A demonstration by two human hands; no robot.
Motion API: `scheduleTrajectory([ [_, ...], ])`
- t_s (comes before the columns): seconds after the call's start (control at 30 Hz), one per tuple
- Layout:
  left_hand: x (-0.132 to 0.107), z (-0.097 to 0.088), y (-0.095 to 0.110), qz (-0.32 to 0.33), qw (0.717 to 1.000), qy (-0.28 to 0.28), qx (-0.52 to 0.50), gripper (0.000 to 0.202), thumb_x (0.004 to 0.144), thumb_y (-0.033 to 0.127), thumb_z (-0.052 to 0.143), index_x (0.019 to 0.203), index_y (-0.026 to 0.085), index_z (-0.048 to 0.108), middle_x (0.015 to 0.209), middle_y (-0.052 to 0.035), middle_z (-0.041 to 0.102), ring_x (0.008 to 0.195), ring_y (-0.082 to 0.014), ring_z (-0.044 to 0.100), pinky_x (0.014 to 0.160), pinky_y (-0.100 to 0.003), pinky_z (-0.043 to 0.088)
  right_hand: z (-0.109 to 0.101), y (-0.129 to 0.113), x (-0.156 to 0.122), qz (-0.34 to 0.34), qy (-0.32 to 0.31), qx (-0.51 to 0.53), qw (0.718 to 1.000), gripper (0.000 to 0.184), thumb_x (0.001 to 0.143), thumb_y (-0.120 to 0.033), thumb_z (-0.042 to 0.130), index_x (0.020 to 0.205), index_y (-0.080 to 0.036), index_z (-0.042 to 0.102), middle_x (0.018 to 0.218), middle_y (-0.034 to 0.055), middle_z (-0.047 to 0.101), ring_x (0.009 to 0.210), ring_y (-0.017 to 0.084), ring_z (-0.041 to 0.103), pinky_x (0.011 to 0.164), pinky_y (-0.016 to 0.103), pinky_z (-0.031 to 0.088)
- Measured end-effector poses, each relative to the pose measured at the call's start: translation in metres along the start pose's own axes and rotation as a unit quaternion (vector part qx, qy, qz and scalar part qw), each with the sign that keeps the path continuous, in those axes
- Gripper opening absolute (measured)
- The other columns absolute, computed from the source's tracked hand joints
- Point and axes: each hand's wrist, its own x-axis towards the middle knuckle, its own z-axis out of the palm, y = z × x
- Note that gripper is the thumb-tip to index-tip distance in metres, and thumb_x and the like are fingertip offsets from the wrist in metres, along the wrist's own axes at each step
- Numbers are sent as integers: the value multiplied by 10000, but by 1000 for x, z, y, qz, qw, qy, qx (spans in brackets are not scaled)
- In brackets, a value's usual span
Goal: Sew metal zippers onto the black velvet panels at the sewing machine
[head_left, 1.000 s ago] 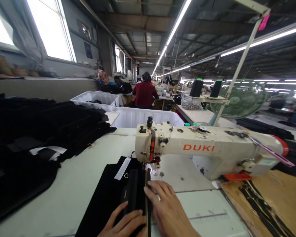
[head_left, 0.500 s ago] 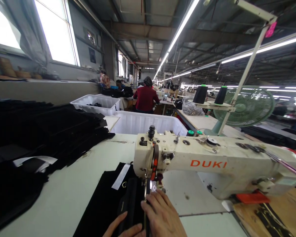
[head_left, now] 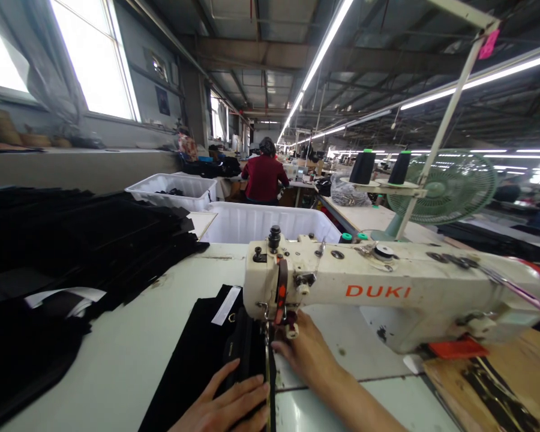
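My left hand (head_left: 229, 402) lies flat with its fingers stretched over a black fabric piece (head_left: 184, 354), beside a narrow strip running toward the needle. The piece has a white strip (head_left: 226, 305) and a small metal ring (head_left: 232, 318) near its far end; its right edge lies beneath the needle area of a white sewing machine (head_left: 319, 276). My right hand (head_left: 312, 351) reaches in to the right of the needle. Its thumb points left at the fabric edge, while the other fingers are mostly hidden behind the machine's parts.
Stacked black fabric pieces (head_left: 94, 240) cover the table's left side. White plastic bins (head_left: 274, 222) stand beyond the machine. Thread cones (head_left: 362, 167) and a green fan (head_left: 441, 186) are at the right. A person in a dark red top (head_left: 264, 179) sits farther ahead, back turned.
My right hand has moved forward, from on top of the fabric edge to beside the needle. The fabric has shifted slightly forward and right. My left hand shows more, still on the fabric.
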Motion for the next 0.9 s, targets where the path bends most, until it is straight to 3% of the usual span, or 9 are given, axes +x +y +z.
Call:
scheduleTrajectory([
  [0.1, -3, 2, 3, -10, 1000, -12, -25, 351, 994, 271, 554, 1337, 202, 562, 1349, -43, 626, 1273, -176, 559, 1190, -340, 277, 7, 0, 1, -39, -10, -7, 999, 183, 844, -84, 665, 974, -213, 675, 1093, 57, 691, 1054, 259, 605, 984, 421, 483],
  [0.23, -8, 22, 2, -33, 996, 10, -78, 332, 1000, 221, 529, 1330, 235, 558, 1371, -33, 610, 1299, -189, 536, 1192, -416, 245, 17, -3, -6, -58, -14, -31, 998, 279, 901, -30, 517, 1111, -176, 626, 1229, 131, 628, 1159, 316, 532, 1075, 584, 364],
  [0.33, -11, 31, 1, -31, 995, 22, -96, 333, 1009, 251, 514, 1340, 236, 542, 1378, -52, 601, 1304, -203, 530, 1194, -454, 223, 18, -4, -10, -32, -16, -37, 999, 254, 862, -32, 545, 1075, -147, 624, 1112, 142, 643, 1078, 311, 550, 1002, 539, 440],
  [0.43, -9, 20, 2, -37, 992, -24, -120, 419, 1005, 228, 501, 1423, 237, 472, 1424, -75, 555, 1336, -228, 493, 1192, -474, 238, 16, -6, -8, 15, -8, -37, 999, 140, 830, -97, 607, 957, -149, 633, 981, 110, 636, 957, 271, 569, 895, 429, 501],
  [0.57, -4, -4, 11, -63, 988, -48, -135, 457, 982, 195, 518, 1431, 265, 472, 1412, -68, 571, 1324, -237, 511, 1188, -501, 272, 17, -12, 0, 71, 4, -43, 997, 92, 833, -107, 570, 857, -169, 634, 874, 82, 627, 920, 257, 568, 902, 421, 474],
  [0.73, 1, -21, 24, -100, 983, -7, -153, 573, 828, 374, 737, 1358, 255, 554, 1365, -66, 612, 1298, -284, 534, 1193, -525, 280, 20, -14, 4, 96, -5, -42, 994, 115, 843, -142, 574, 900, -186, 663, 969, 104, 659, 1035, 293, 544, 961, 452, 429],
  [0.9, 7, -28, 26, -117, 979, -45, -162, 688, 722, 476, 809, 1317, 199, 604, 1352, -98, 618, 1281, -333, 544, 1169, -558, 316, 22, -24, -4, 132, -4, -51, 990, 211, 848, -111, 546, 1014, -162, 667, 1010, 118, 670, 1032, 297, 545, 970, 467, 417],
])
